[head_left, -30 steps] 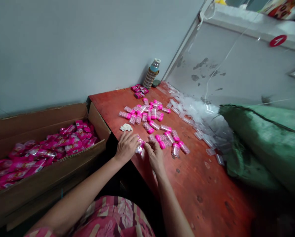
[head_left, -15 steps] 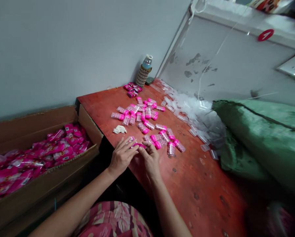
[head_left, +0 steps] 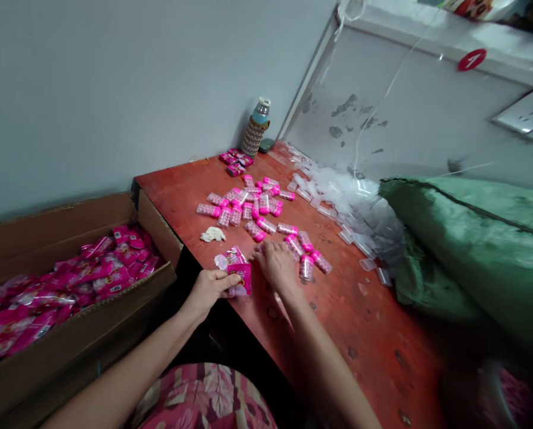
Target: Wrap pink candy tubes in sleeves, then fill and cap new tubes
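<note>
My left hand pinches a flat pink printed packet between thumb and fingers at the table's near edge. Just behind it lies another pink packet with a clear plastic part. My right hand is bent down over the near side of a group of small clear bottles with pink caps and pink beads inside. Its fingertips are blurred and partly hidden among the bottles, so their grip does not show. A crumpled white wad lies left of the bottles.
A cardboard box of pink packets stands at the left. On the red table are clear plastic pieces, stacked pink packets and a bottle in a knitted cover. A green sack bulges over the right side.
My hands, together on a pink packet before, have parted. The left keeps the packet, now turned flat and lower; the right has moved onto the near bottles. The view has shifted slightly.
</note>
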`<state>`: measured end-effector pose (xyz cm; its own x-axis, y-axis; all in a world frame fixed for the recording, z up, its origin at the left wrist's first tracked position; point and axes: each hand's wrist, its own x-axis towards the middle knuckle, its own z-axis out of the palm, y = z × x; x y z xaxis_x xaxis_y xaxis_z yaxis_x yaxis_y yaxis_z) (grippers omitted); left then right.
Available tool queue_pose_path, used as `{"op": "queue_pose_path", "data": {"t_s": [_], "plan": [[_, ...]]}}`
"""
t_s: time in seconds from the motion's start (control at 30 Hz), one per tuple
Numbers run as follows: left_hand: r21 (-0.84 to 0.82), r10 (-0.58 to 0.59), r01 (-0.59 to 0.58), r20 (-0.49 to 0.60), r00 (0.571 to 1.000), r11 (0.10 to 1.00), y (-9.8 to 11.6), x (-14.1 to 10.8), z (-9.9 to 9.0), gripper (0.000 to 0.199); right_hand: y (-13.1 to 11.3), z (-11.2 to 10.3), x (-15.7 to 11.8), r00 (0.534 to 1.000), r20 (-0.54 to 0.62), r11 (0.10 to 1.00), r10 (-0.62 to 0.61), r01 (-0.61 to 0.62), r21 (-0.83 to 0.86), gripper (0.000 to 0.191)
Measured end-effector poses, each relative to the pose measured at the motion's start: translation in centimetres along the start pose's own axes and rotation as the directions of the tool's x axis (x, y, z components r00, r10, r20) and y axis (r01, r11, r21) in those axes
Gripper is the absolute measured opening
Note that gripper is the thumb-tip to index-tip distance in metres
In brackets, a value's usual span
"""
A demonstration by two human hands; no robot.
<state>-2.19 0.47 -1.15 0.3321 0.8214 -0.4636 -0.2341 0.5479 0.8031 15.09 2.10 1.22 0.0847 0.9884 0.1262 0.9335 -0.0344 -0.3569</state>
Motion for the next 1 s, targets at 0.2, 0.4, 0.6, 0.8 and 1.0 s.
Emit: {"op": "queue_pose_path", "data": {"t_s": [0.2,0.4,0.6,0.8,1.0], "plan": [[-0.2,-0.099,0.09,-0.035,0.994,0.976,0.0,-0.4,-0.4,0.02,2.8,0.0,-2.5,0.941,0.108,0.928,-0.32,0.289,0.234,0.036],[-0.404,-0.165,0.129,-0.055,0.985,0.905,-0.6,0.3,-0.1,0.014,3.0,-1.4,-5.0,0.955,-0.105,0.889,0.278,-0.214,0.405,0.032],[-0.578,-0.162,0.062,-0.124,0.979,0.814,-0.4,0.3,0.5,0.008,1.1,0.5,-3.8,0.908,-0.073,0.893,0.414,-0.389,0.229,0.039],[-0.697,-0.238,0.028,-0.207,0.949,0.716,0.6,0.2,0.3,0.005,0.3,1.2,-3.5,0.928,0.12,0.767,0.353,-0.361,0.53,0.025],[-0.771,-0.243,0.008,-0.191,0.951,0.637,0.5,0.4,0.6,0.006,-3.5,1.1,-8.2,0.921,0.309,0.367,0.238,-0.38,0.849,0.028]]}}
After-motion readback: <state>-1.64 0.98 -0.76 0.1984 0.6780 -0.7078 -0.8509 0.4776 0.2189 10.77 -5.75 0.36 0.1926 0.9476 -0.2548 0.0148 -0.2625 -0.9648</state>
